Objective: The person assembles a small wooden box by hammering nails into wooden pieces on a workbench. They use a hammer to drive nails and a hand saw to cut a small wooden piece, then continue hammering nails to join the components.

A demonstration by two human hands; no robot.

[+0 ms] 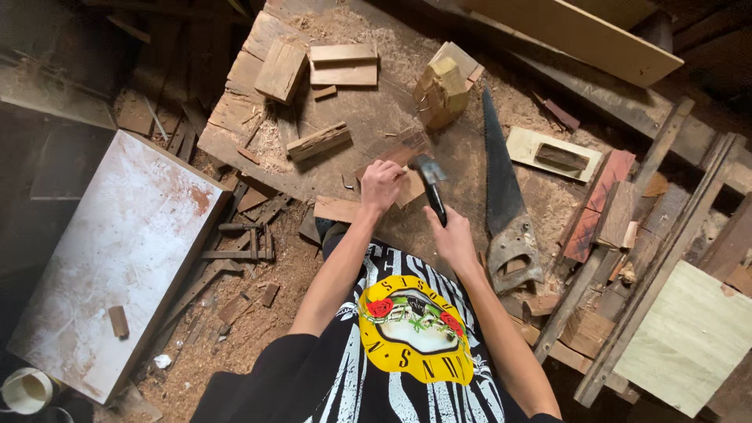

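Note:
My right hand [453, 237] grips the dark handle of a hammer [430, 179], whose metal head hangs over a small flat wood piece [410, 184]. My left hand [381, 185] rests closed on that wood piece, pinning it to the sawdust-covered workbench [235, 117]. What the left fingers pinch, if anything, is hidden. A handsaw [501, 196] lies just right of the hammer, blade pointing away, handle near my right wrist.
Wood offcuts [317, 142] and flat blocks [342, 64] litter the bench. A yellowish chunk [441, 92] stands behind the hammer. A white stained board [117, 251] lies left on the floor. Planks and frames [666, 258] crowd the right side; a white cup [25, 390] sits bottom left.

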